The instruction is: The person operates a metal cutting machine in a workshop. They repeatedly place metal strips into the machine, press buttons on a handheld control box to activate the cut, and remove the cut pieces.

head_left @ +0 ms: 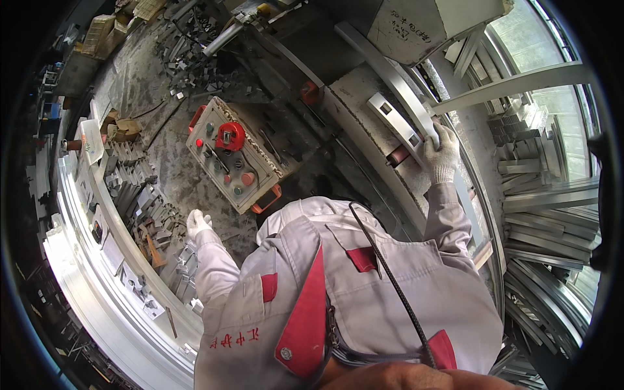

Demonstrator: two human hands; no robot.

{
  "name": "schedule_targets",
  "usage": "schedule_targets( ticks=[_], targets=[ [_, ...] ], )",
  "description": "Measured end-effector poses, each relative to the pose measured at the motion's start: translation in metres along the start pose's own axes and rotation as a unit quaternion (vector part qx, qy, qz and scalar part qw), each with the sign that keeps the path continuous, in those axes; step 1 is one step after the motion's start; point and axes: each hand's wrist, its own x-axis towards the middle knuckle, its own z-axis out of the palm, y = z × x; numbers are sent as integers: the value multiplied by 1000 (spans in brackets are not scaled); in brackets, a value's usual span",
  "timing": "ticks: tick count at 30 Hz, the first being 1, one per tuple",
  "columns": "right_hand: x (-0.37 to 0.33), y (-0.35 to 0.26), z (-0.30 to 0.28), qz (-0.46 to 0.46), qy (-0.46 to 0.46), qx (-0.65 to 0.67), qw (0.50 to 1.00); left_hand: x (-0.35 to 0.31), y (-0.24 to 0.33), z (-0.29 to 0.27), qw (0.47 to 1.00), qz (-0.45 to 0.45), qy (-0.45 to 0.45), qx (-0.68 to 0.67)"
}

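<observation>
My right hand (442,151), in a white knit glove, is closed on the near end of a long silver metal profile bar (389,68). The bar slants away to the upper left across the machine bed. Beside it lies a short flat metal piece (394,122) with square cutouts. A reddish cylinder (398,156) sits just left of my right wrist. On the other side, my gloved left hand (198,223) hangs low with nothing visible in it; its thumb stands a little apart from the fingers. Scrap metal offcuts (175,218) lie near that hand.
A control box (224,156) with buttons and red handles stands ahead, a red tape measure (230,136) on top. Long pale profiles (97,286) line the left. Stacked metal bars (552,234) fill the right. Offcuts (195,65) litter the far floor.
</observation>
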Motion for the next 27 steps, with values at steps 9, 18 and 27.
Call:
schedule_targets(
  ticks=[9, 18, 27],
  targets=[
    [4, 80, -24, -4, -211, 142, 967, -65, 84, 122, 981, 140, -136, 11],
    [4, 42, -19, -24, -135, 138, 981, -92, 105, 214, 957, 181, -225, -33],
    [77, -13, 27, -154, -85, 120, 977, -127, 138, 229, 925, 268, -265, 53]
  ],
)
